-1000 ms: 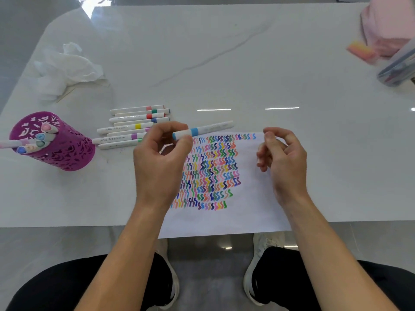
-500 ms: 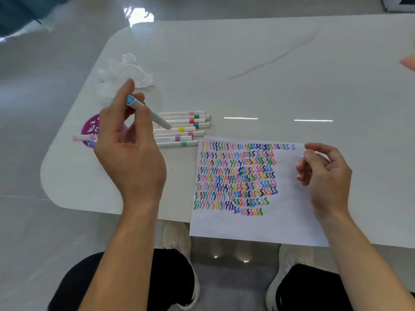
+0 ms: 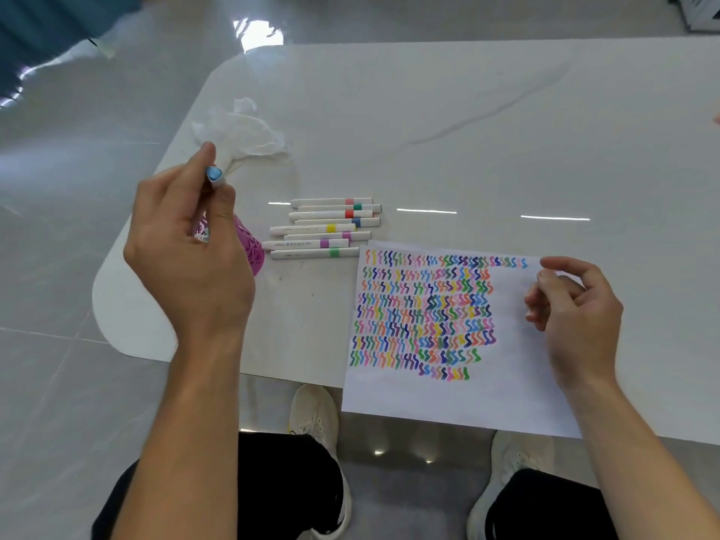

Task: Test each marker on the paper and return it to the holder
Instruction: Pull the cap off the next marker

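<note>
My left hand (image 3: 191, 247) grips a blue-capped marker (image 3: 215, 176) upright, its cap end pointing up, right above the purple cut-out holder (image 3: 251, 247), which the hand mostly hides. Several white markers (image 3: 323, 229) with coloured bands lie side by side on the table between the holder and the paper (image 3: 506, 383). The paper is covered with rows of coloured squiggles and overhangs the near table edge. My right hand (image 3: 572, 309) rests on the paper's right part with its fingers loosely curled and holds nothing.
A crumpled white tissue (image 3: 241, 128) lies behind the holder near the table's rounded left corner (image 3: 117, 305). The white marble table (image 3: 467, 130) stretches back and right. My knees and white shoes (image 3: 315, 418) show below the table edge.
My left hand has carried the blue marker left from over the paper to above the holder and turned it upright. The view has swung left. The right hand stays on the paper.
</note>
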The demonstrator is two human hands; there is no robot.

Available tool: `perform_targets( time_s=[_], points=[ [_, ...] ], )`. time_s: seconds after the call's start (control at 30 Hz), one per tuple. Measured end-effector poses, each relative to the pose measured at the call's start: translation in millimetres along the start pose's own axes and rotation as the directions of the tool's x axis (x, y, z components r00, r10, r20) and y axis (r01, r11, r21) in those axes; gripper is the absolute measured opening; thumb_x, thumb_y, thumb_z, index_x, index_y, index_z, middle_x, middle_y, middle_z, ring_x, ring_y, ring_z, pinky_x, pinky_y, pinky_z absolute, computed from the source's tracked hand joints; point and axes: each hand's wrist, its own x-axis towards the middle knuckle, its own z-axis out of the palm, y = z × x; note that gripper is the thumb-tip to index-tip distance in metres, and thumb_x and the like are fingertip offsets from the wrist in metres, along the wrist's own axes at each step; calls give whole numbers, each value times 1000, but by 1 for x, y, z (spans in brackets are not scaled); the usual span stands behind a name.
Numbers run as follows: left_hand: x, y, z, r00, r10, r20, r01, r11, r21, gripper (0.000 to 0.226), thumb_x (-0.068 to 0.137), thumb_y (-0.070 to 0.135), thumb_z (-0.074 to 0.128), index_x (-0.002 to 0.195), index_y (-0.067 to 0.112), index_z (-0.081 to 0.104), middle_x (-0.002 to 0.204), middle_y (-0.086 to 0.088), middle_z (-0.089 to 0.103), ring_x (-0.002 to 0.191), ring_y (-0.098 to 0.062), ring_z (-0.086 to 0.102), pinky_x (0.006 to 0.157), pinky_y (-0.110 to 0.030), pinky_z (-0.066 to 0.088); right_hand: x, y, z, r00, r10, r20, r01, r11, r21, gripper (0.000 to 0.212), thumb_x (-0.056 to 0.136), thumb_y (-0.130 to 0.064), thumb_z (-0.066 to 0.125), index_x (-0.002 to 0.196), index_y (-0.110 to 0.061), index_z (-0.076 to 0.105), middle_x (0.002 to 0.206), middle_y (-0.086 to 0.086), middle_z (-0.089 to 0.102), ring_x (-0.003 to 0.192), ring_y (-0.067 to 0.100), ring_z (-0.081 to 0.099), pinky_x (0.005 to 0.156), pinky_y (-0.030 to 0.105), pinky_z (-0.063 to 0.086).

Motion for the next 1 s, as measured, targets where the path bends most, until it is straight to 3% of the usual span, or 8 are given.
perform_targets(
  time_s=[0.3,0.33,0.43,0.53,0.67,0.77,0.93,1.0],
  points=[
    [2,-13,2,990,-106,92,83,972,219,35,98,13,61,132,18,67,113,7,61,97,-6,60,89,-4,43,2,4,1,1000,-18,4,18,1000,-12,11,98,-22,59,102,-29,67,64,1,68,52,13,55,50,17,46],
    [2,-15,3,986,-127,106,96,960,263,36,97,12,61,133,18,66,115,4,63,96,-6,59,93,-4,41,2,4,0,1000,-19,5,19,1000,-13,11,98,-22,59,102,-29,67,65,0,68,52,14,55,50,17,46],
    [1,-15,7,976,-184,119,129,923,362,38,97,12,61,134,20,64,123,-2,65,95,-2,53,107,-23,42,2,4,1,1000,-23,7,23,1000,-12,12,98,-22,59,101,-30,66,64,0,68,52,13,55,50,17,46],
    [1,-16,9,970,-213,120,148,902,405,40,96,9,60,135,18,63,126,-4,65,98,-3,52,92,-12,36,2,4,0,1000,-23,7,23,1000,-14,11,98,-22,59,102,-28,67,65,1,68,52,12,55,50,17,47],
    [1,-18,10,961,-245,131,167,885,435,41,96,10,61,137,15,61,131,-6,64,115,-18,60,100,-25,43,2,4,1,1000,-22,11,22,1000,-16,10,99,-21,59,103,-27,66,66,0,68,52,12,55,50,17,46],
    [1,-19,11,959,-248,140,164,883,440,44,95,8,63,138,14,60,133,-7,62,119,-21,59,103,-30,45,3,4,1,1000,-24,12,25,999,-23,10,99,-21,59,105,-26,66,66,1,68,53,12,56,51,17,47],
    [-3,-15,15,967,-177,186,90,912,399,42,94,10,65,136,14,62,130,-5,64,115,-21,62,100,-8,35,3,4,1,999,-28,15,28,999,-32,10,100,-21,59,105,-26,66,67,-1,69,54,11,57,51,16,47],
    [-5,-12,18,970,-125,207,44,933,357,40,94,11,65,134,15,63,128,-3,65,115,-19,62,102,-21,46,3,4,1,1000,-26,17,26,999,-31,10,100,-21,59,104,-27,66,66,0,68,54,12,56,51,17,46]
  ],
)
